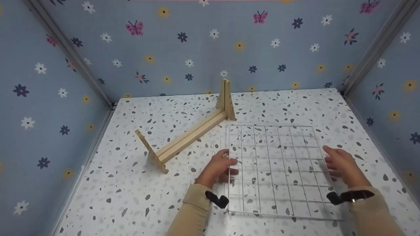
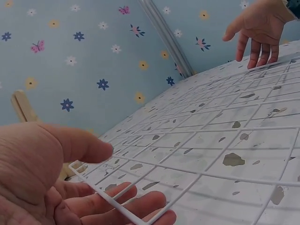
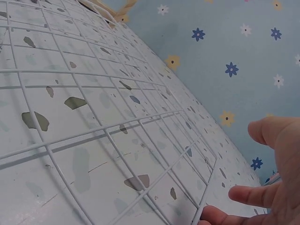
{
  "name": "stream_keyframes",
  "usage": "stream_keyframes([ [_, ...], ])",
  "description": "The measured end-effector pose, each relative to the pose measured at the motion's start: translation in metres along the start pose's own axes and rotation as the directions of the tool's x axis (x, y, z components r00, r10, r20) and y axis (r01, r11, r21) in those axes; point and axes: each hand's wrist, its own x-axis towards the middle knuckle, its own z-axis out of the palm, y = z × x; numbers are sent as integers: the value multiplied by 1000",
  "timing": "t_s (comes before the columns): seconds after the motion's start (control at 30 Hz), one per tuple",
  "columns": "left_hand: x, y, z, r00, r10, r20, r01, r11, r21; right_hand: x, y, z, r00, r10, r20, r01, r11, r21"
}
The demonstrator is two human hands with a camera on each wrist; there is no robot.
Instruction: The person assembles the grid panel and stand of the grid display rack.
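A white wire grid panel (image 1: 271, 170) lies low and nearly flat over the speckled tabletop. At its left edge is my left hand (image 1: 216, 166); the left wrist view shows the fingers (image 2: 140, 206) reaching under the edge wire while the thumb (image 2: 89, 146) is raised above it, not pinching. My right hand (image 1: 344, 165) is at the opposite edge, thumb up and apart from the wire. In the right wrist view its lower fingertips (image 3: 213, 214) are right at the edge wire. Neither hand's fingers are curled tight round the panel.
A light wooden stand (image 1: 193, 134), a long bar between two tapered uprights, sits to the left and behind the panel. Patterned blue walls (image 1: 203, 49) enclose the white speckled table (image 1: 108, 183) at the back and both sides.
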Motion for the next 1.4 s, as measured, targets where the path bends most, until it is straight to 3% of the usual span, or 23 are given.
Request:
stream_keyframes([
  [0.37,7,-7,3,998,68,-11,-68,997,-21,0,-3,-2,999,37,10,-37,999,-10],
  [0.6,8,-8,5,1000,30,5,-30,999,-17,0,-4,-1,999,51,-2,-51,998,-21],
  [1.1,11,-16,0,993,11,115,15,976,-217,-2,-3,-1,999,36,1,-36,999,17],
  [1.4,14,-19,-3,992,15,125,19,964,-265,-1,-2,1,999,45,-19,-45,999,-6],
])
